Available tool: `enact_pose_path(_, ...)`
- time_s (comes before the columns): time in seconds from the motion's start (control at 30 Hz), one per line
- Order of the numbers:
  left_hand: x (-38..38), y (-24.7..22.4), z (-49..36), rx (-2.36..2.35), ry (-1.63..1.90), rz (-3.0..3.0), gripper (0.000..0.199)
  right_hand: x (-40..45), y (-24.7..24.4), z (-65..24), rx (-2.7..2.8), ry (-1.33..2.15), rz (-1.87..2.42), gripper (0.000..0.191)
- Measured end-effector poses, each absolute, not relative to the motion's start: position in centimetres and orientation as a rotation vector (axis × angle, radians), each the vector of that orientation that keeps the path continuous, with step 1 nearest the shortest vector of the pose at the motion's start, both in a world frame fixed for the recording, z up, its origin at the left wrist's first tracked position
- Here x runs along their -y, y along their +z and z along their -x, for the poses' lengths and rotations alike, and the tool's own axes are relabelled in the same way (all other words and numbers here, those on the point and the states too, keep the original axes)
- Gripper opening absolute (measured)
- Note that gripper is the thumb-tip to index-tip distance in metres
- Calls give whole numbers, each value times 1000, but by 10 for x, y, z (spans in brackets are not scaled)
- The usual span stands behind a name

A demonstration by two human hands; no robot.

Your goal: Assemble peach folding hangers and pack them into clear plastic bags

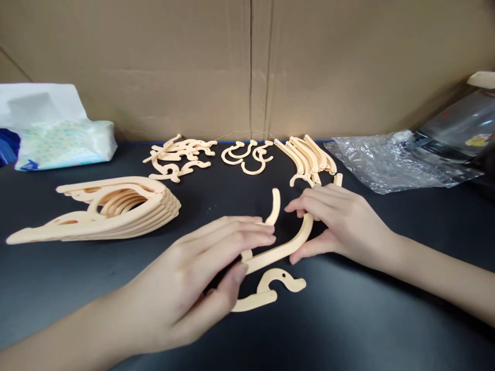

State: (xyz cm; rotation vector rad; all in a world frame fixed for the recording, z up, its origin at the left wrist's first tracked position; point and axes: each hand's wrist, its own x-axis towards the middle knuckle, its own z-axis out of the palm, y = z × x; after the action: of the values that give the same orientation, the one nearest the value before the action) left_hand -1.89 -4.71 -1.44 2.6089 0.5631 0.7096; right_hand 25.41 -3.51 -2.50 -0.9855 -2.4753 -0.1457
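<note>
A curved beige plastic hanger arm (280,251) lies between my two hands above the dark table. My left hand (204,263) is closed on its left end, thumb below and fingers over the top. My right hand (336,221) is closed around its upturned right end, whose tip is partly hidden. Past my left fingertips another curved piece (274,206) sticks up; its lower part is covered, so I cannot tell whether it is joined to the arm. Just below my hands a wavy hanger piece with a hole (284,278) lies on the table.
Folded hangers (162,206) are stacked at the left. Along the back lie wavy pieces (170,159), hooks (253,159) and several hanger arms (309,154). A tissue pack (69,147) stands back left; clear plastic wrap (386,159) lies at the right. Behind rises a cardboard wall (174,67).
</note>
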Motion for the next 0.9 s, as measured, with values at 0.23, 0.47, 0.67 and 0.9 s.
enact_pose_path(0.23, 51, -13, 18, -623, 588, -2735, 33, 44, -23, -247, 2372, -72, 1085, 61)
enact_pose_path(0.47, 48, -18, 18, -617, 631, -2603, 33, 40, -26, -250, 2424, -101, 1025, 68)
enact_pose_path(0.67, 43, -15, 19, -653, 620, -2505, 40, 38, -24, -253, 2387, -330, 1058, 58)
enact_pose_path(0.9, 40, -15, 19, -754, 637, -2632, 35, 41, -23, -250, 2365, -459, 1173, 57)
